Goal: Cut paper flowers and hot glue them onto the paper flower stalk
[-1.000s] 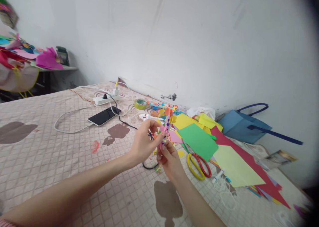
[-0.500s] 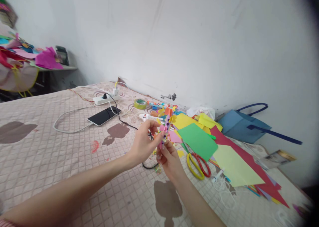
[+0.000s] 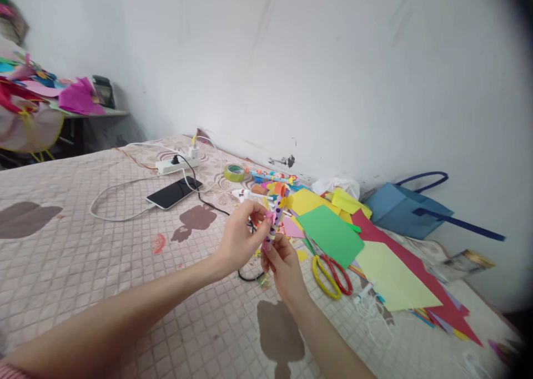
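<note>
Both hands hold a small colourful paper craft (image 3: 275,215), a purple dotted strip with pink, orange and yellow pieces, above the bed. My left hand (image 3: 238,237) pinches its middle from the left with thumb and fingers. My right hand (image 3: 283,268) grips its lower end from below. Just right of the hands lie yellow and red scissors (image 3: 331,276) and a green sheet (image 3: 331,235) on a heap of coloured paper.
A phone (image 3: 174,193) on a cable lies beside a white power strip (image 3: 177,165). A tape roll (image 3: 234,173), markers, a blue bag (image 3: 406,210) and coloured sheets line the wall. A shelf with paper crafts (image 3: 50,93) stands far left.
The craft has tilted slightly and my left fingers have closed in nearer its middle. The hands stay in about the same place.
</note>
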Demonstrator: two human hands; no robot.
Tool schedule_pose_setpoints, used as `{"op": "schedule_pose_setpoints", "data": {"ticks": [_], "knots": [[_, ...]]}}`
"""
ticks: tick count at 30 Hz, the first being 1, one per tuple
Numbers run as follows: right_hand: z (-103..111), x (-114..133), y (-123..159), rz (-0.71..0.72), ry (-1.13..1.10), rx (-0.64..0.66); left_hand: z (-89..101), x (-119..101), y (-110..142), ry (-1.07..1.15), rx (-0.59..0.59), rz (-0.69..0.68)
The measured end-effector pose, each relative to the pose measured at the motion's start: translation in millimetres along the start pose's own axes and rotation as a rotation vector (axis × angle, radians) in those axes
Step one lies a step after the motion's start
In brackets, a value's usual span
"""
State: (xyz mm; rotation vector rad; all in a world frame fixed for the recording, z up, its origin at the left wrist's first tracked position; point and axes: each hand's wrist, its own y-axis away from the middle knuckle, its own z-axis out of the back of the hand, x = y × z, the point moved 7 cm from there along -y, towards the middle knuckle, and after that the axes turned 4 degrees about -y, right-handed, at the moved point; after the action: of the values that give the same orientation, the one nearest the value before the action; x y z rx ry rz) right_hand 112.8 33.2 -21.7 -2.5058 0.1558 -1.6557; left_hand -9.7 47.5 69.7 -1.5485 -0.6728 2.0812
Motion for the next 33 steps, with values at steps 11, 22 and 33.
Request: {"op": "schedule_pose_setpoints", "data": {"ticks": [11,22,33], "knots": [[0,-6,3,-0.071,-0.052,-0.005,-0.7,4,0,0.043,0.039,0.041],[0,-12,1,-0.226,-0.352,-0.014,6.9,12,-6,0.039,-0.019,0.085],[-5,-19,4,-0.272,-0.387,0.066,1.0,19,-9,-0.037,0.048,0.014]]}}
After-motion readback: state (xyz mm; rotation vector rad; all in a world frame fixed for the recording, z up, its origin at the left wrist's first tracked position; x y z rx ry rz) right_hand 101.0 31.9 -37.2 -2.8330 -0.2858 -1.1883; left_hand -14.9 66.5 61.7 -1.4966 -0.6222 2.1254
